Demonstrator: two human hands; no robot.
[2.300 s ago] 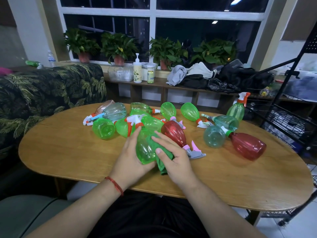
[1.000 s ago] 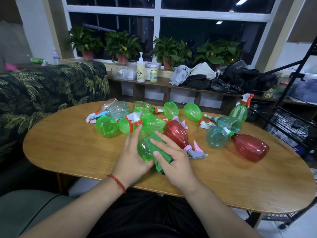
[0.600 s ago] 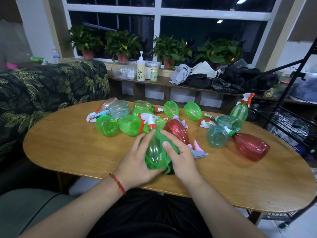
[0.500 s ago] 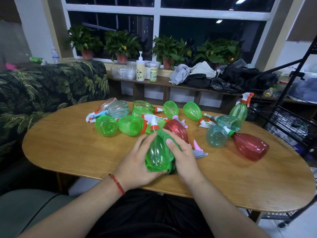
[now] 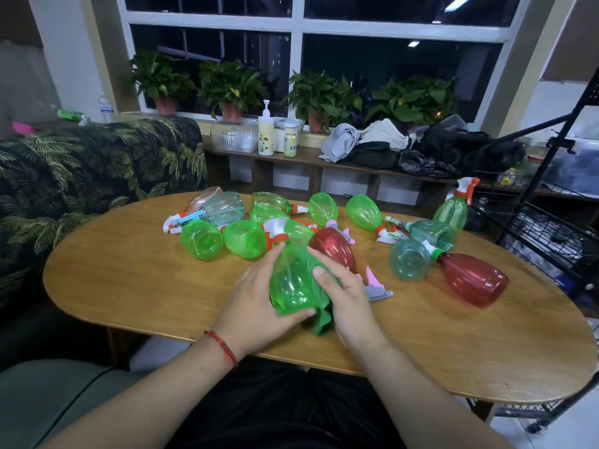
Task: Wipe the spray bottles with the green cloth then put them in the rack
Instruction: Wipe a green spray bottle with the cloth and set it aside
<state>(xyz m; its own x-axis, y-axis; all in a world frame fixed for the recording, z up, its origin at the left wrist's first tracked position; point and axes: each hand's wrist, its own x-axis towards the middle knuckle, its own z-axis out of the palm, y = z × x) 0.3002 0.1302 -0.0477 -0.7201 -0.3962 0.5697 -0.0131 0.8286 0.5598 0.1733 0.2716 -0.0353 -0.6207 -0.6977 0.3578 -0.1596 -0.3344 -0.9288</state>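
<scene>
**Bottle swings round, base toward us, and the wipe carries on!**

The bottle [image 5: 291,283] sits low over the table's [image 5: 129,286] near edge and has turned from crosswise to nozzle-away. Our left hand [image 5: 256,299] curls round its left side, and our right hand [image 5: 343,293] clasps the cloth [image 5: 324,322] to its right flank. So a fresh face gets rubbed, and the rack [image 5: 551,234] must wait. We count roughly fourteen bottles, though the pile overlaps. Eight are green, counting ours and the upright one [image 5: 453,209] near the rack. Add three bluish ones [image 5: 410,264], two red ones [image 5: 473,283] and a pinkish one [image 5: 204,196], plus one cloth.
</scene>
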